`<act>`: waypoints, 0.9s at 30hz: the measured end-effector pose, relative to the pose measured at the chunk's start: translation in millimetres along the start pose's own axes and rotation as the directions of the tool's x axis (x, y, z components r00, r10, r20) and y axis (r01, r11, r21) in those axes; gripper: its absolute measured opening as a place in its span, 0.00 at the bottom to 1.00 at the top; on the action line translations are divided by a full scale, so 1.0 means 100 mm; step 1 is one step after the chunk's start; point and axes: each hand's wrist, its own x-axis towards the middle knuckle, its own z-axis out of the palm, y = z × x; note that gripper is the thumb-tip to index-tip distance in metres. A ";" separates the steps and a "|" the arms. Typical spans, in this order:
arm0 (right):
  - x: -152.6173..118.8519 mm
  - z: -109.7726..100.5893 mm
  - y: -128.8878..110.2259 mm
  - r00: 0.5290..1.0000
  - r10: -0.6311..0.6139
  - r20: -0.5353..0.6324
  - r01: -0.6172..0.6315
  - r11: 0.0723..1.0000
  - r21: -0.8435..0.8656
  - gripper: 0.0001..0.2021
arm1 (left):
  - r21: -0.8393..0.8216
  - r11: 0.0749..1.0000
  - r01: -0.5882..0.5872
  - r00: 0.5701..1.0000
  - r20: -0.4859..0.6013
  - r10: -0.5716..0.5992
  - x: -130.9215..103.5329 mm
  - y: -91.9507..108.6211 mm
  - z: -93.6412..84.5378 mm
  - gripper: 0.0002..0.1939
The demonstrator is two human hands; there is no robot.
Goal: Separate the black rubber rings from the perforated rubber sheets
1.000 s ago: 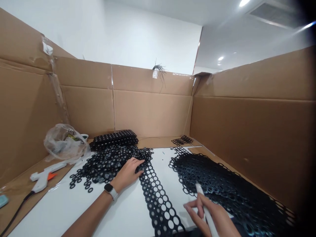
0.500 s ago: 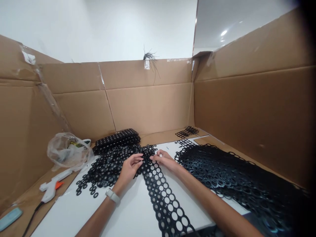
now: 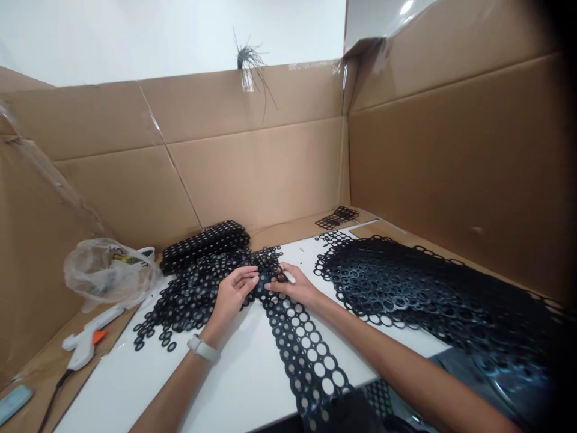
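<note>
A long strip of joined black rings (image 3: 315,355) runs from the front edge of the white board up to my hands. At its far end my left hand (image 3: 233,294) is closed, thumb and fingertips pinched on the ring strip's left edge. Facing it, my right hand (image 3: 295,287) is closed too, its thumb against the strip's right side. A small white thing (image 3: 288,276) shows among the right fingers; its kind is unclear. Loose black rings (image 3: 189,300) lie heaped just left of and behind my left hand. The fingertips partly hide the rings between them.
A rolled black ring mesh (image 3: 207,240) lies behind the heap. On the right spreads a large pile of ring mesh (image 3: 406,282). Left are a clear plastic bag (image 3: 97,276), a white glue gun (image 3: 85,343) with a cord and a light-blue object (image 3: 14,404). Cardboard walls (image 3: 252,162) surround the white board (image 3: 216,385).
The view has tilted down and shifted slightly, showing more of the front edge. Both hands stay at the strip's far end, with the right fingers slightly shifted and the white thing more visible.
</note>
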 end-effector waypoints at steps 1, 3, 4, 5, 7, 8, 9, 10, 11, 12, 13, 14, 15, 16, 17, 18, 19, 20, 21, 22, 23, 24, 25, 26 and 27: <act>0.00 0.01 0.00 1.000 -0.018 -0.002 0.018 1.000 -0.022 0.23 | 0.048 0.998 -0.027 1.000 0.011 0.026 -0.01 0.03 0.00 0.18; 0.00 0.01 0.00 0.999 -0.047 0.001 0.047 0.997 -0.063 0.23 | 0.167 0.980 -0.108 0.994 0.043 0.102 -0.03 0.08 -0.01 0.16; -0.01 0.01 0.00 0.998 -0.064 0.004 0.064 0.995 -0.081 0.24 | 0.222 0.963 -0.151 0.988 0.062 0.141 -0.04 0.11 -0.02 0.15; -0.01 0.01 -0.01 0.996 -0.086 0.010 0.086 0.991 -0.100 0.24 | 0.266 0.945 -0.189 0.981 0.081 0.174 -0.05 0.13 -0.02 0.15; -0.02 0.00 -0.03 0.990 -0.140 0.024 0.142 0.980 -0.138 0.24 | 0.311 0.921 -0.234 0.972 0.101 0.213 -0.07 0.15 -0.02 0.14; -0.02 0.00 -0.04 0.986 -0.164 0.034 0.168 0.973 -0.156 0.24 | 0.320 0.917 -0.240 0.971 0.101 0.219 -0.07 0.16 -0.02 0.14; -0.03 -0.01 -0.05 0.982 -0.183 0.046 0.188 0.967 -0.174 0.24 | 0.326 0.914 -0.240 0.971 0.100 0.219 -0.08 0.16 -0.02 0.14; -0.03 -0.01 -0.05 0.979 -0.196 0.058 0.204 0.960 -0.193 0.23 | 0.331 0.913 -0.238 0.971 0.099 0.218 -0.08 0.16 -0.02 0.14; -0.04 -0.01 -0.06 0.976 -0.205 0.069 0.215 0.953 -0.213 0.23 | 0.334 0.913 -0.234 0.972 0.099 0.213 -0.08 0.15 -0.02 0.14; -0.05 -0.01 -0.07 0.974 -0.213 0.076 0.225 0.946 -0.232 0.23 | 0.335 0.915 -0.225 0.974 0.101 0.203 -0.09 0.15 -0.01 0.15; -0.05 -0.01 -0.07 0.972 -0.221 0.081 0.235 0.939 -0.253 0.22 | 0.332 0.919 -0.210 0.977 0.105 0.185 -0.09 0.15 -0.01 0.15; -0.06 0.00 -0.08 0.969 -0.233 0.082 0.247 0.930 -0.273 0.21 | 0.326 0.926 -0.189 0.981 0.110 0.161 -0.09 0.14 0.00 0.15; -0.06 0.00 -0.08 0.966 -0.247 0.080 0.259 0.920 -0.293 0.21 | 0.317 0.934 -0.163 0.984 0.115 0.133 -0.09 0.14 0.00 0.16; -0.07 0.01 -0.09 0.963 -0.260 0.075 0.271 0.912 -0.310 0.20 | 0.306 0.942 -0.137 0.987 0.121 0.104 -0.09 0.15 0.01 0.17; -0.07 0.03 -0.10 0.960 -0.273 0.068 0.280 0.904 -0.322 0.20 | 0.294 0.949 -0.113 0.989 0.125 0.079 -0.09 0.15 0.02 0.18; -0.08 0.04 -0.10 0.957 -0.282 0.064 0.287 0.899 -0.331 0.19 | 0.283 0.954 -0.094 0.991 0.123 0.061 -0.08 0.16 0.03 0.19; -0.08 0.06 -0.11 0.956 -0.286 0.063 0.290 0.896 -0.337 0.19 | 0.275 0.958 -0.083 0.993 0.108 0.055 -0.07 0.16 0.04 0.20; -0.09 0.08 -0.12 0.956 -0.286 0.067 0.291 0.896 -0.334 0.19 | 0.272 0.959 -0.081 0.995 0.084 0.060 -0.06 0.17 0.03 0.21; -0.09 0.10 -0.13 0.956 -0.284 0.075 0.293 0.900 -0.323 0.19 | 0.280 0.956 -0.085 0.996 0.048 0.075 -0.04 0.17 0.01 0.21; -0.10 0.11 -0.14 0.955 -0.285 0.088 0.298 0.903 -0.308 0.19 | 0.304 0.948 -0.093 0.995 -0.003 0.098 -0.02 0.18 -0.03 0.21; -0.10 0.12 -0.14 0.952 -0.288 0.099 0.305 0.906 -0.295 0.19 | 0.344 0.934 -0.100 0.989 -0.064 0.130 0.00 0.18 -0.09 0.20; -0.10 0.12 -0.15 0.950 -0.293 0.106 0.311 0.906 -0.287 0.18 | 0.393 0.913 -0.106 0.978 -0.127 0.168 0.02 0.17 -0.17 0.20; -0.10 0.12 -0.14 0.950 -0.293 0.111 0.313 0.907 -0.283 0.18 | 0.449 0.887 -0.105 0.960 -0.189 0.209 0.04 0.16 -0.27 0.19; -0.09 0.10 -0.14 0.952 -0.285 0.115 0.307 0.908 -0.284 0.18 | 0.503 0.858 -0.103 0.938 -0.237 0.251 0.06 0.14 -0.38 0.17; -0.08 0.08 -0.13 0.957 -0.265 0.120 0.289 0.912 -0.292 0.18 | 0.542 0.834 -0.105 0.921 -0.263 0.287 0.08 0.11 -0.49 0.16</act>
